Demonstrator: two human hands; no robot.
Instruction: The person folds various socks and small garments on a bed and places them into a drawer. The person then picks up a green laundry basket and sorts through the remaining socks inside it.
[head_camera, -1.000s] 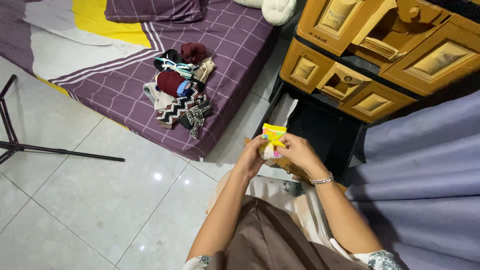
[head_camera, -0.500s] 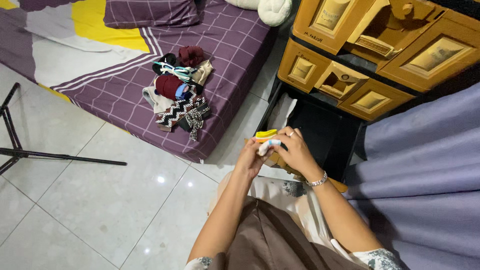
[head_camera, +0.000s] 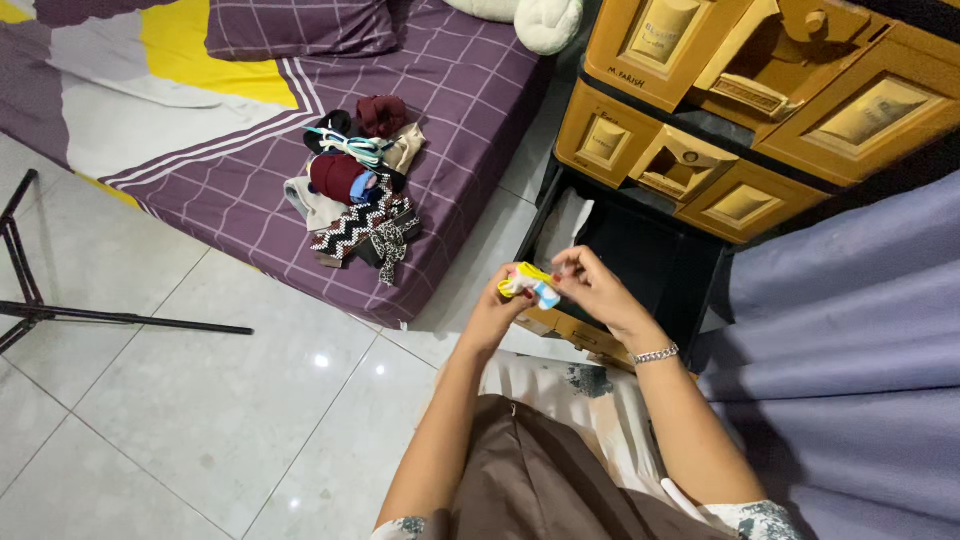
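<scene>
Purple checked bedding is covering the low mattress (head_camera: 470, 90) that is filling the upper left, beside the pale glossy tiled floor (head_camera: 200, 400). Mustard-yellow plastic drawers (head_camera: 700, 110) are stacking up at the upper right, each front carrying a paler rectangular panel, with a small line of dark writing near one lower edge. Below them, a black open drawer (head_camera: 650, 270) is sitting pulled out and looking mostly empty, apart from a white cloth at its left end. On the mattress, a heap of small folded clothes (head_camera: 355, 185), maroon, black-and-white zigzag and beige, is waiting, so judging by that much sorting seems left to do. Smallest, a little yellow, white and blue garment (head_camera: 528, 282) is being rolled tight just above the drawer's front edge. The left hand (head_camera: 495, 310) is gripping it from below, and the right hand (head_camera: 590, 290) is pinching its end with the fingertips.
</scene>
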